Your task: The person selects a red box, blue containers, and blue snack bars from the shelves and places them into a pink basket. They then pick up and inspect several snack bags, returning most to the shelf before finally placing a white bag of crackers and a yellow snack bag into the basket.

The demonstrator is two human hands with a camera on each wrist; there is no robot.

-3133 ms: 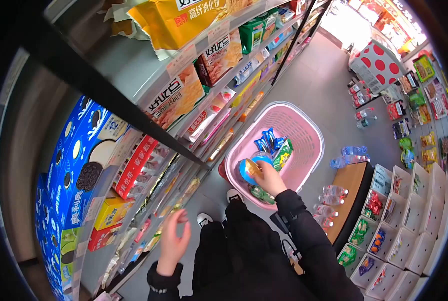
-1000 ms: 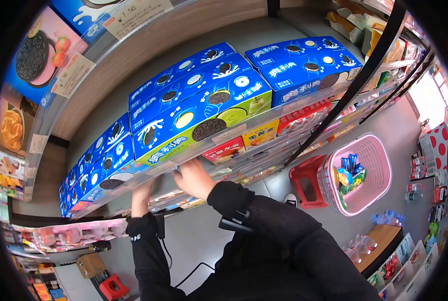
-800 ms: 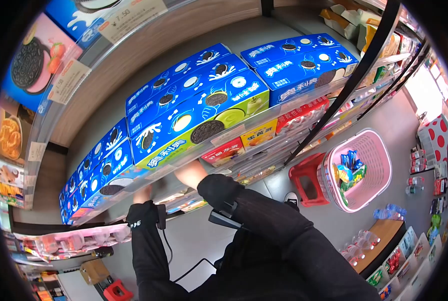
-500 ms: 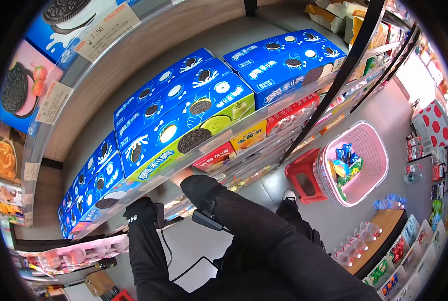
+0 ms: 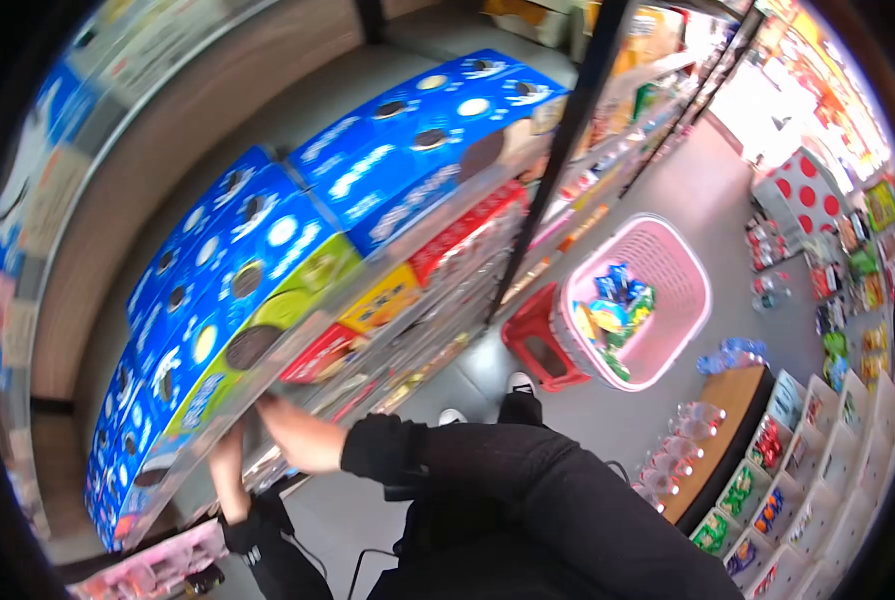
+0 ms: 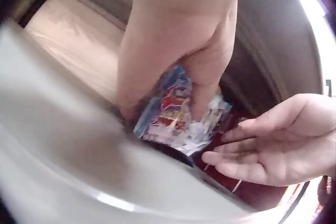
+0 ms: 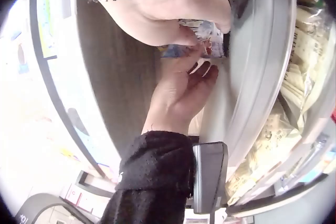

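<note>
Hands (image 6: 176, 29) (image 6: 283, 142) at printed packet (image 6: 176, 111), blue cookie boxes (image 5: 225, 290) above, lettering (image 5: 422, 200) blurred

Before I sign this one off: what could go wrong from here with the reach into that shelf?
The printed packet may snag on the pale shelf edge close beside it when drawn out. The right hand, its fingers extended near the left hand, could get in that hand's way. Raising either wrist early might jolt the blue cookie boxes shelved above.
</note>
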